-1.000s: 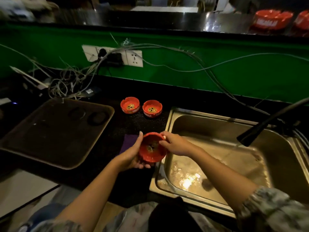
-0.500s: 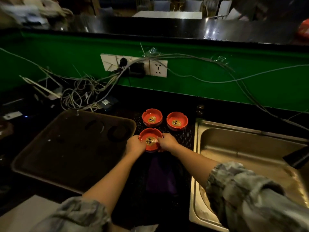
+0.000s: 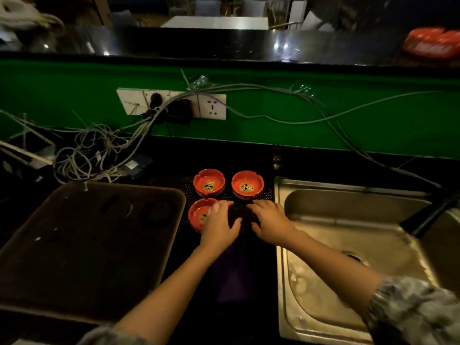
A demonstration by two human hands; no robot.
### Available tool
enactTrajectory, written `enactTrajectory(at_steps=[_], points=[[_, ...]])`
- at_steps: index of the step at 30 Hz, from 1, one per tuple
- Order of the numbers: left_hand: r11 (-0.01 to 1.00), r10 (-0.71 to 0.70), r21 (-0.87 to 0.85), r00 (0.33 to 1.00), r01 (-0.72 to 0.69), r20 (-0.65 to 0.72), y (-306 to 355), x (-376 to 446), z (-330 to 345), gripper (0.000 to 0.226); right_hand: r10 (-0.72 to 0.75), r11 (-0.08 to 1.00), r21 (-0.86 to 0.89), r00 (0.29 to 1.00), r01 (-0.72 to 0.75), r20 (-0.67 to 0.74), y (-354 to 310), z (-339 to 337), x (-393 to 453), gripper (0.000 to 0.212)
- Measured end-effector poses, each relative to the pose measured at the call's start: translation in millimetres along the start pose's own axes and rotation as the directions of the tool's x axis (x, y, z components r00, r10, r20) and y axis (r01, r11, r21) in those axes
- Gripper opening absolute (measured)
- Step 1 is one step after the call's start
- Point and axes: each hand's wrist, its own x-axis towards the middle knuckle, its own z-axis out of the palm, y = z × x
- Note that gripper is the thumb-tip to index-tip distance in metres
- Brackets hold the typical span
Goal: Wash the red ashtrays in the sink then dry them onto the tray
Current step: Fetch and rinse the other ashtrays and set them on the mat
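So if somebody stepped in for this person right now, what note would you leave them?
Left hand: open, fingers over the near ashtray, not gripping.
Right hand: open, holding nothing, over the dark mat.
Three ashtrays sit on the mat between tray and sink: the near one, back left ashtray, back right ashtray.
Done: none are in the sink.
Left: none are on the tray yet; dry them and move them over.

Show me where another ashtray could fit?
The brown tray left of the ashtrays looks mostly bare. So does the sink basin on the right. The dark mat is crowded: two ashtrays behind, one under the left hand, and the right hand beside it.
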Motion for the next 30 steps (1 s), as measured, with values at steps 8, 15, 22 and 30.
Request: enactTrajectory(at_steps=[8,15,22,30], points=[[0.815,0.454,0.216,0.824,-0.538,0.34,114.9,56.7,31.6,0.054,0.089,0.953,-0.272,0.983,-0.13,-0.159,121.3,-86.6,-78.2,0.058],[0.681,0.666,0.257,0.726,-0.686,0.174,289.0,104.9,61.2,0.07,0.262,0.96,0.036,0.84,-0.279,-0.475,236.1,-201.1,-127.4,0.055],[0.753,0.658,0.094,0.746,-0.652,-0.097,420.9,152.3,73.5,0.064,0.283,0.955,0.068,0.826,-0.288,-0.488,318.9,-289.0,-121.7,0.059],[0.849,0.518,0.035,0.815,-0.528,-0.261,477.7,206.3,72.8,0.057,0.143,0.975,-0.075,0.842,-0.211,-0.52,359.4,-339.2,-76.5,0.057]])
